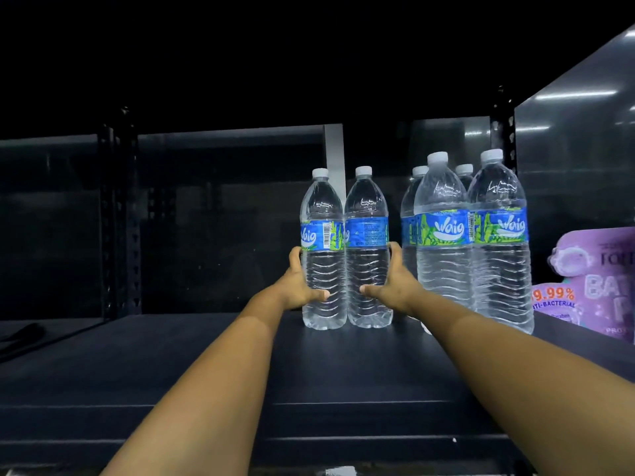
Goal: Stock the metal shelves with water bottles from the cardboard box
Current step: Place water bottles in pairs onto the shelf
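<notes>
Both arms reach forward over the dark metal shelf (171,355). The left hand (298,286) grips the left bottle (323,249); the right hand (391,286) grips the right bottle (367,249). Both stand upright, touching, full of clear water, labelled "Waig". Four more Waig bottles (443,231) cluster to the right, beside a purple pack (598,286) reading "99.99% anti-bacterial".
</notes>
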Available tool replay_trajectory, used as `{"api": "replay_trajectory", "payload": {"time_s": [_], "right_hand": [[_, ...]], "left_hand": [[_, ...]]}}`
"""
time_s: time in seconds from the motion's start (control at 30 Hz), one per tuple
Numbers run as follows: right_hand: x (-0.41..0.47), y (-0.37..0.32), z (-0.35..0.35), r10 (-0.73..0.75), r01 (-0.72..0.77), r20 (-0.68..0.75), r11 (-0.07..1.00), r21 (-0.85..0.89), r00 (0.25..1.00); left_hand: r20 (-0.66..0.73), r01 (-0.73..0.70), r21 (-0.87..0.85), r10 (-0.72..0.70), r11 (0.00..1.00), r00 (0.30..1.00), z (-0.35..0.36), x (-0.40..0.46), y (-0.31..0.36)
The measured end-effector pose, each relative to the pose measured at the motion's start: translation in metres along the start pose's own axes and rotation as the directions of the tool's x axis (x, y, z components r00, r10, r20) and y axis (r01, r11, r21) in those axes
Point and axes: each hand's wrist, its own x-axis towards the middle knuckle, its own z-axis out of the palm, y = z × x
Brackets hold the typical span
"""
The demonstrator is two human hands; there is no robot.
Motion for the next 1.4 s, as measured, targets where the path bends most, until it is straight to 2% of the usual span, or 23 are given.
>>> {"api": "replay_trajectory", "payload": {"time_s": [0.13,0.23,0.3,0.5,0.7,0.83,0.97,1.2,1.4], "right_hand": [[-0.001,-0.013,0.001,-0.058,0.057,-0.183,0.998,-0.011,0.981],[0.003,-0.02,0.008,-0.118,0.082,-0.316,0.989,-0.125,0.942],[0.003,-0.021,0.013,-0.116,0.066,-0.351,0.986,-0.151,0.929],[0.006,-0.02,0.016,-0.093,0.024,-0.342,0.979,-0.2,0.935],[0.006,-0.017,0.013,-0.091,0.036,-0.335,0.986,-0.165,0.938],[0.002,-0.01,0.01,-0.095,0.079,-0.284,0.995,-0.069,0.954],[0.001,-0.009,0.011,-0.079,0.066,-0.27,0.996,-0.056,0.959],[0.003,-0.016,0.014,-0.066,0.004,-0.336,0.983,-0.184,0.94],[0.0,-0.009,0.011,-0.108,0.094,-0.248,0.993,-0.068,0.963]], "left_hand": [[-0.103,0.066,0.006,-0.065,0.998,0.992,-0.003,-0.001,0.007],[-0.185,0.045,-0.087,-0.06,0.995,0.981,0.0,0.001,0.01],[-0.206,0.011,-0.17,-0.047,0.985,0.977,0.005,0.0,0.011],[-0.155,-0.05,-0.216,0.016,0.975,0.988,0.01,-0.003,0.007],[-0.217,-0.058,-0.133,0.028,0.989,0.976,0.011,-0.006,0.005],[-0.286,-0.065,-0.032,0.053,0.997,0.957,0.014,-0.009,0.01],[-0.291,-0.043,-0.025,0.034,0.999,0.956,0.016,-0.008,0.01],[-0.152,-0.027,-0.138,0.006,0.99,0.988,0.02,-0.003,0.006],[-0.251,-0.063,-0.066,0.045,0.996,0.967,0.019,-0.011,0.013]]}}
